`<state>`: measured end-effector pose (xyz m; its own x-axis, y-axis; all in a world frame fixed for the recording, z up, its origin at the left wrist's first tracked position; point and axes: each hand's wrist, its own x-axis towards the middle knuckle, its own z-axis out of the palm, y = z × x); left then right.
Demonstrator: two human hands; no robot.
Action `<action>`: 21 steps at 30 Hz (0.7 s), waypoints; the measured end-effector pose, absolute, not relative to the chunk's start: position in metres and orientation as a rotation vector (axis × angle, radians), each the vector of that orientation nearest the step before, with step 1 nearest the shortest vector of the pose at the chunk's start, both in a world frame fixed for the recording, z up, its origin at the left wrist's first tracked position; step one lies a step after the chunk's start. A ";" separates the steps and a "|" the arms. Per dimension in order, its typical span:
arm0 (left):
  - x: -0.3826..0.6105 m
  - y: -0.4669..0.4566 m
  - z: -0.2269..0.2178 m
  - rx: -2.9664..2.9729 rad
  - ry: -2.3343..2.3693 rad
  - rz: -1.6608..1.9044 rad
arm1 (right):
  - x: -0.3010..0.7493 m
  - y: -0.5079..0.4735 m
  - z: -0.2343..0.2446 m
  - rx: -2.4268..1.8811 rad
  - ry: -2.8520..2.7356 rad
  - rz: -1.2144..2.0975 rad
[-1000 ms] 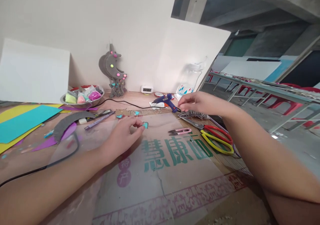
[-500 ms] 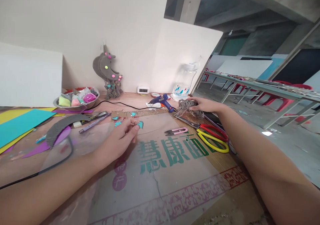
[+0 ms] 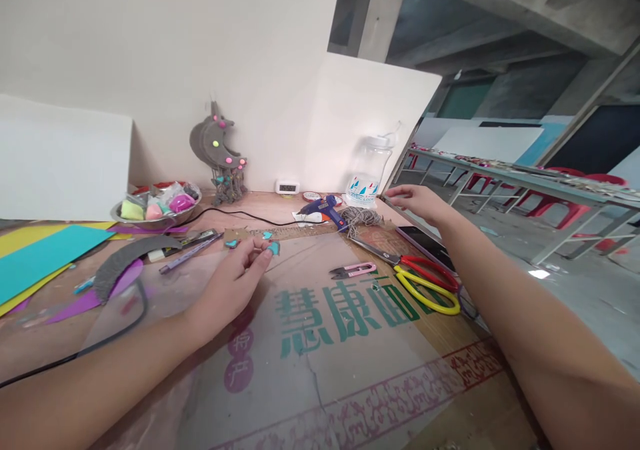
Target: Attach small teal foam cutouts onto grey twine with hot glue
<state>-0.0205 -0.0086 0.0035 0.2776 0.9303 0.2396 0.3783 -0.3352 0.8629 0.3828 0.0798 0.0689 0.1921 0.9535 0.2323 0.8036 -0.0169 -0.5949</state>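
Thumb and fingers of my left hand (image 3: pixel 233 283) pinch a small teal piece (image 3: pixel 274 248), its shape partly hidden. Beyond that hand, a teal heart (image 3: pixel 231 244) and another small teal piece (image 3: pixel 267 235) lie on the table. My right hand (image 3: pixel 417 201) hovers empty at the right edge, its fingers stretched to the left. Left of it, a bundle of grey yarn (image 3: pixel 363 217) rests against the blue glue gun (image 3: pixel 323 209). Below the right hand is a dark phone (image 3: pixel 426 245), beside large scissors (image 3: pixel 425 290) with red and yellow handles.
Pink thread snips (image 3: pixel 353 271) lie on a plastic sheet over printed cardboard. At the back stand a clear bottle (image 3: pixel 367 170), a small clock (image 3: pixel 287 187) and a grey moon ornament (image 3: pixel 213 147). A metal bowl (image 3: pixel 155 221) and coloured sheets (image 3: pixel 50 260) are at left.
My right hand has let go of the grey yarn, which now lies further left by the glue gun. The phone shows more fully. My left hand still pinches the teal piece.
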 end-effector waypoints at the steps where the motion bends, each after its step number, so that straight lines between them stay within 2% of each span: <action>1: -0.021 -0.009 0.004 1.851 1.177 1.012 | 0.377 0.078 0.071 -1.828 -1.804 0.313; 4: -0.020 -0.010 0.005 1.847 1.163 1.002 | 0.354 0.076 0.066 -1.725 -2.230 0.273; 8: -0.019 -0.011 0.005 1.854 1.135 0.992 | 0.332 0.076 0.041 -1.610 -2.423 -0.048; 13: -0.019 -0.011 0.005 1.885 1.149 0.982 | 0.333 0.079 0.031 -1.820 -2.396 -0.225; 21: -0.020 -0.011 0.005 1.881 1.171 0.970 | 0.351 0.080 0.065 -2.059 -2.102 -0.495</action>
